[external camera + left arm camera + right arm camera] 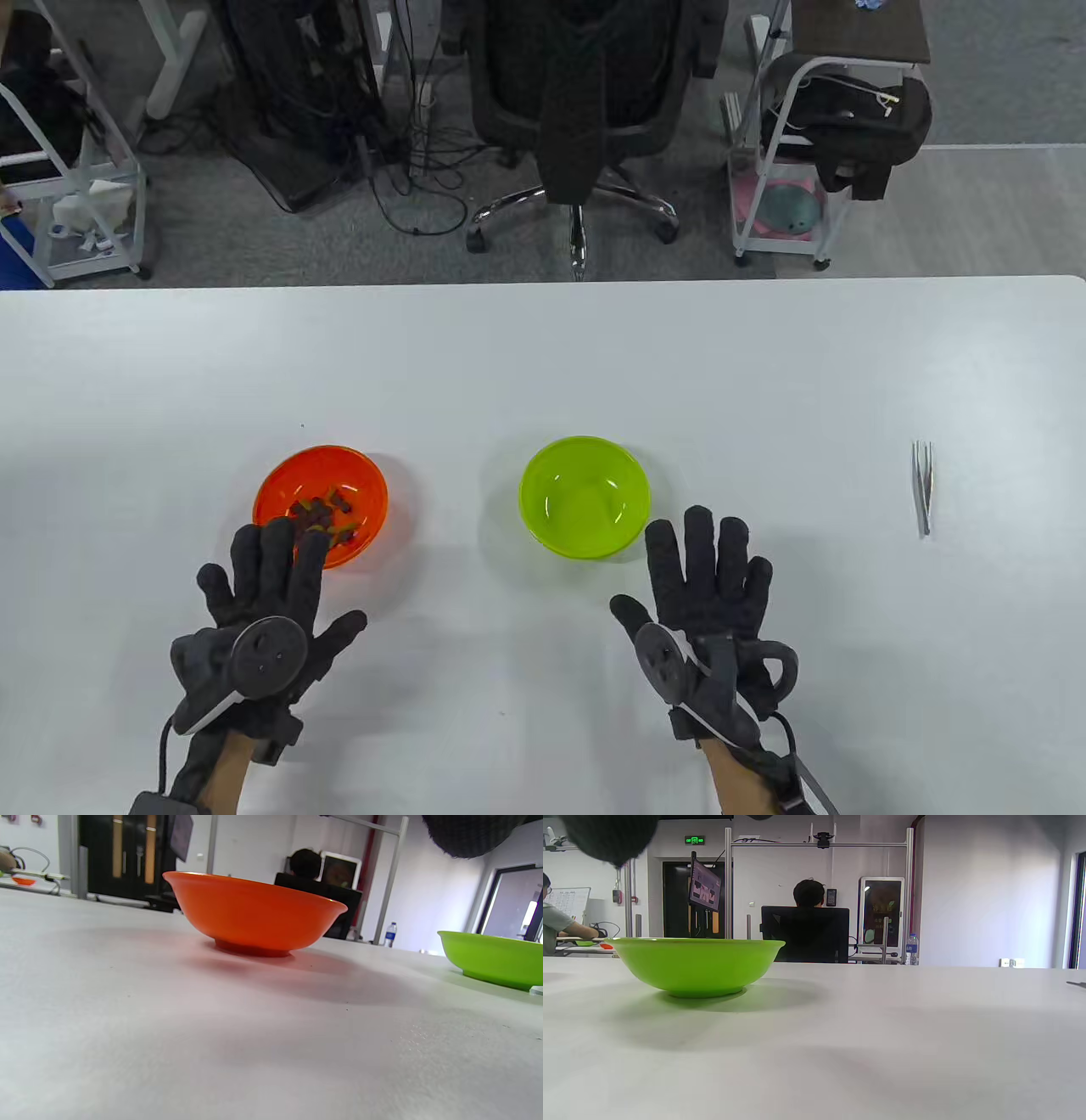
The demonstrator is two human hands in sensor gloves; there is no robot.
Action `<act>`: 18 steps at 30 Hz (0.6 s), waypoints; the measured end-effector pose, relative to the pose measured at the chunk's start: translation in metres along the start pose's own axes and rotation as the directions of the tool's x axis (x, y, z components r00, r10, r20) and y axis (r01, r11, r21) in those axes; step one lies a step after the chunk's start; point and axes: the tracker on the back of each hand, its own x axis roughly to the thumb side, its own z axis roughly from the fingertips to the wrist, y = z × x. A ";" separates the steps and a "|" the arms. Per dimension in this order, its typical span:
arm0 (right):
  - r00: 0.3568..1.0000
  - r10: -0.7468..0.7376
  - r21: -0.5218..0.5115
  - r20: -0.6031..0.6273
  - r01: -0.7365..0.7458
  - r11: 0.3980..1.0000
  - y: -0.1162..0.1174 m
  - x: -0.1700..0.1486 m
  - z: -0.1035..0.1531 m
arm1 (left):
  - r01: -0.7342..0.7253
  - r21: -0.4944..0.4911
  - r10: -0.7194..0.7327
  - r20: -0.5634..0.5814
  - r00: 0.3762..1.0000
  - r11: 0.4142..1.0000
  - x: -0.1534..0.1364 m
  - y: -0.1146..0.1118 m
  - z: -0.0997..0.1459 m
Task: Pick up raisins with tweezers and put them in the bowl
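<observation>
orange bowl [321, 506] holds the raisins [321, 511] at table left; the green bowl [584, 497] sits beside it, to the right. steel tweezers [922, 486] lie well apart at the far right. the left hand [259, 615] and right hand [704, 607] rest flat on the table [543, 356], fingers spread, holding nothing.

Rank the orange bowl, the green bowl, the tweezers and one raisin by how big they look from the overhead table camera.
1. orange bowl and green bowl: look alike, so no ranking between them.
2. tweezers: long but very thin.
3. A single raisin: smallest.
</observation>
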 end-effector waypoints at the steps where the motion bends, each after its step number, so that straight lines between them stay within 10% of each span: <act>1: 1.000 -0.006 0.001 -0.001 0.006 1.000 0.000 -0.001 0.000 | -0.002 -0.002 0.002 -0.001 1.000 1.000 0.000 0.000 0.000; 18: 1.000 -0.018 0.011 -0.023 0.018 1.000 0.001 -0.013 0.003 | -0.006 0.001 0.006 -0.004 1.000 1.000 -0.001 0.000 0.000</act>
